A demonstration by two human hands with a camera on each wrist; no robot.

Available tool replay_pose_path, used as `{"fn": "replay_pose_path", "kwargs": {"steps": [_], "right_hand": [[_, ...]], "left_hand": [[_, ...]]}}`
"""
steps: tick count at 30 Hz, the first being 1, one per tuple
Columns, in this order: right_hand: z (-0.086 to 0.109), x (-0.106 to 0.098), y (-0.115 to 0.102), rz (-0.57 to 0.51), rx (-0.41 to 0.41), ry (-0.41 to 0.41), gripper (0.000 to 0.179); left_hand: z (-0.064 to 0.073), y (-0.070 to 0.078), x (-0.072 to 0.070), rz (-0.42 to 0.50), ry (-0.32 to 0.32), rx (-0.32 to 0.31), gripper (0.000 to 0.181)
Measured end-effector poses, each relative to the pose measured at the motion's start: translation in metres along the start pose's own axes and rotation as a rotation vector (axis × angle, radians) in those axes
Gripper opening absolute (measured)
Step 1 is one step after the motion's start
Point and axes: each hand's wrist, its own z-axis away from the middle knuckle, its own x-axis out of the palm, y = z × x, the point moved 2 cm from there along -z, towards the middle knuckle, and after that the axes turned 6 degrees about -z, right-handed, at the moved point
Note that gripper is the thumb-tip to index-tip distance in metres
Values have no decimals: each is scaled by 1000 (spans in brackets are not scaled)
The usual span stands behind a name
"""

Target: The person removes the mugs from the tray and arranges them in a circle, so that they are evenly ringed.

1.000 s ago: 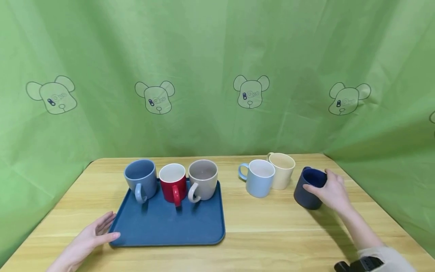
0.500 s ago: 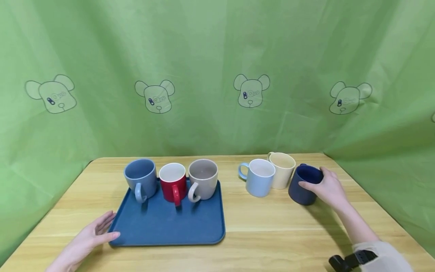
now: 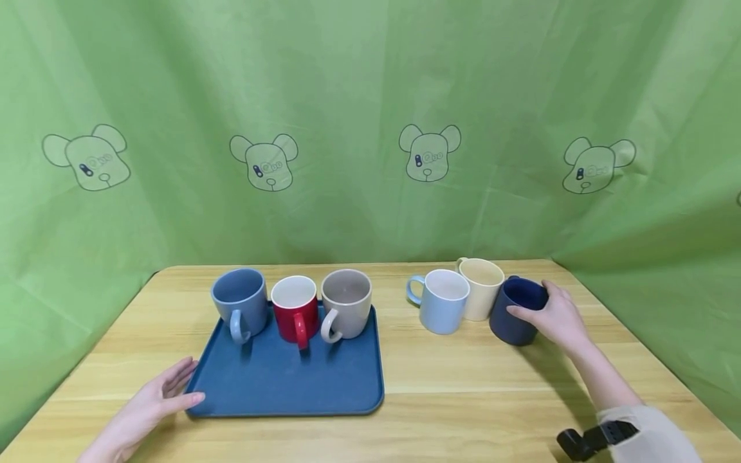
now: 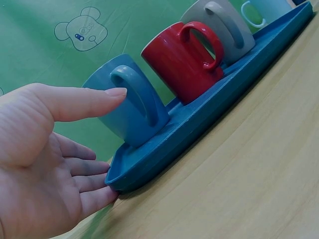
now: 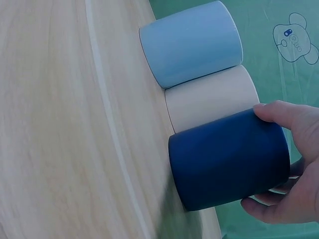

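Observation:
My right hand point(image 3: 560, 323) grips a navy mug point(image 5: 227, 162) near its rim, thumb on one side and fingers on the other. The mug is upright at the table's right, its handle turned to the back. Right beside it are a cream mug point(image 3: 482, 292) and a light blue mug point(image 3: 442, 312). At the left, my left hand point(image 3: 147, 406) has its fingers straight, with fingertips at the near left corner of a dark blue tray point(image 3: 289, 386); its thumb is extended over the corner. Nothing is held in that hand.
Along the tray's back stand a greyish-blue mug point(image 3: 242, 305), a red mug point(image 3: 295, 314) with a white inside, and a grey mug point(image 3: 349, 308), handles toward the front. A green curtain point(image 3: 347, 83) hangs behind the wooden table point(image 3: 451, 399).
My right hand has moved the navy mug left and slightly back, close to the cream mug. The left hand and the tray have stayed in place.

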Motion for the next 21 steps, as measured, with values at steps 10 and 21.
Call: {"fn": "replay_pose_path", "kwargs": {"steps": [10,21], "right_hand": [[5,-7,-20,-31,-77,70,92],[23,0,-83,-129,-274,76,64]], "left_hand": [[2,0,1,0,6,21,88],[3,2,1,-32,9,60,84]]}}
